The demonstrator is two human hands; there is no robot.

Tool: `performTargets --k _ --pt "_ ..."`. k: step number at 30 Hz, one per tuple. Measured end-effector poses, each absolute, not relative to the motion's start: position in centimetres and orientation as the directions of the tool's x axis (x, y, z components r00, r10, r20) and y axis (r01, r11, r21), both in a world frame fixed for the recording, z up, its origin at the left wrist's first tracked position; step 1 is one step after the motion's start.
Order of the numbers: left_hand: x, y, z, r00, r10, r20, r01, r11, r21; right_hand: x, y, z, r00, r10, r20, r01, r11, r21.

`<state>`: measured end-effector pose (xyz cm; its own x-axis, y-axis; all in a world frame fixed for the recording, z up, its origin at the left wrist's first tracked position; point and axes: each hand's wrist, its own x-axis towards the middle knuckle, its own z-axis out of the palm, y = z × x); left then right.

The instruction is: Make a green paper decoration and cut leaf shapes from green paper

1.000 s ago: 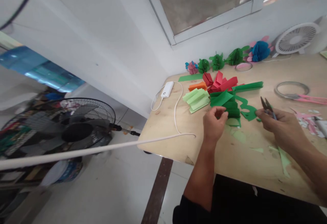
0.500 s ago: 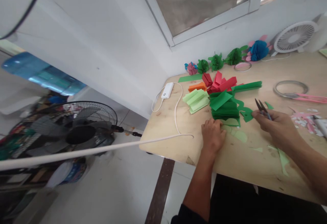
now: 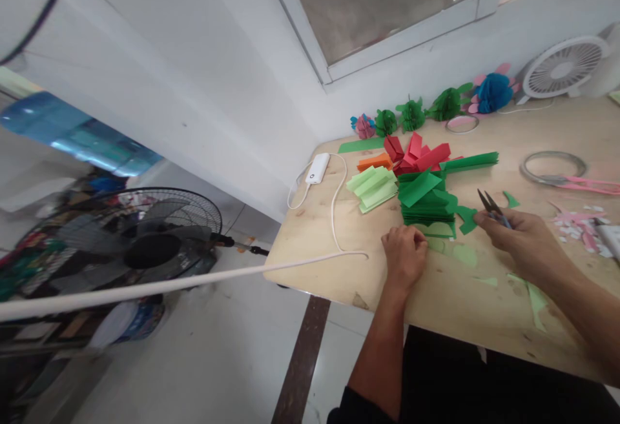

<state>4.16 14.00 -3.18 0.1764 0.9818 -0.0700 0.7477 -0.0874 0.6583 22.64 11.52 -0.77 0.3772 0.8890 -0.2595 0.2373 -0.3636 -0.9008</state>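
My right hand [image 3: 516, 233] holds small dark-bladed scissors [image 3: 490, 203], their tips parted and pointing away from me. Its fingertips touch a curved green paper cutout [image 3: 467, 219] beside the stack. Curled with its knuckles up, my left hand [image 3: 404, 253] rests on the table at the front corner of a stack of folded green paper [image 3: 423, 206]. What its fingers hold, if anything, is hidden. Pale green paper scraps [image 3: 465, 255] lie between the hands. Left of the stack is pleated light green paper [image 3: 372, 188].
Red folded strips [image 3: 421, 158] and an orange one [image 3: 374, 162] lie behind the stack. Paper turtles [image 3: 411, 115] line the wall near a small white fan [image 3: 564, 68]. A wire coil [image 3: 552, 167] and pink scissors [image 3: 593, 184] are at right. A white cable [image 3: 194, 283] crosses the left side.
My right hand has shifted slightly left with the scissors, and the green cutout at its fingertips has turned. The left hand stays at the stack's corner, its fingers slightly more curled.
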Motion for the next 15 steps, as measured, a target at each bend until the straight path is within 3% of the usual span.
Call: performTargets --k 7,15 --pt "3.5 14.3 -3.2 0.214 0.970 -0.119 0.550 -0.019 0.835 23.3 12.1 -1.6 0.256 0.928 -0.271 0.214 -0.327 -0.920" --pt "2.9 15.8 -4.3 0.337 0.918 -0.210 0.315 0.100 0.944 24.6 11.7 -0.1 0.121 0.960 -0.254 0.404 -0.281 -0.870"
